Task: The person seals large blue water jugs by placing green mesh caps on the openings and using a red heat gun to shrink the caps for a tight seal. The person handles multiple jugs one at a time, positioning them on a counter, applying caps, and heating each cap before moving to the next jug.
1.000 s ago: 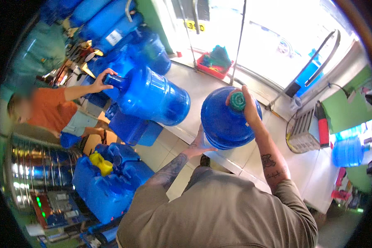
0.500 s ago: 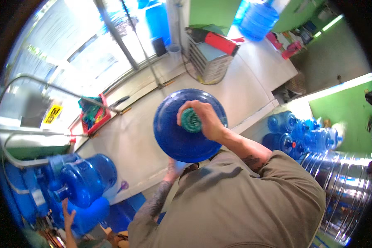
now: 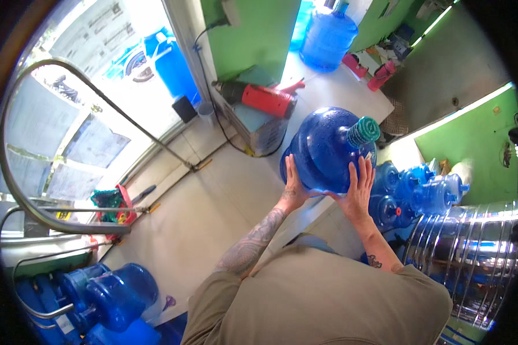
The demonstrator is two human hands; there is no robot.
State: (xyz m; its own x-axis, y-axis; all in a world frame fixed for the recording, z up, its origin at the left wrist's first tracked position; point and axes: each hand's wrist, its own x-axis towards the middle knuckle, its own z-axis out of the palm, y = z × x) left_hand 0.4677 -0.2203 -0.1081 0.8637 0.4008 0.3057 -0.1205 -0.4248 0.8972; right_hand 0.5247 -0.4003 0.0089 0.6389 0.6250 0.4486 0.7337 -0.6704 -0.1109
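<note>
A large blue water jug [image 3: 321,155] with a ribbed green cap [image 3: 362,131] is over the right part of the white counter [image 3: 190,218]. Its cap end leans toward the right. My left hand [image 3: 293,190] presses against the jug's near left side, fingers pointing up. On the near right side, below the cap, lies my right hand [image 3: 358,187] with its fingers spread along the curved wall. Both hands hold the jug between them. The jug hides its own base, so I cannot tell whether it rests on the counter.
Beyond the jug, a red and black tool [image 3: 267,100] lies on a basket [image 3: 265,135]. Another blue jug [image 3: 329,40] stands at the back. Several jugs [image 3: 115,293] are at lower left, more [image 3: 437,192] at right. A bent metal rail [image 3: 34,215] borders the left side.
The jug has moved right and farther from me, and now leans. My right hand has left the cap for the jug's side. Another person's hand at lower left is out of view.
</note>
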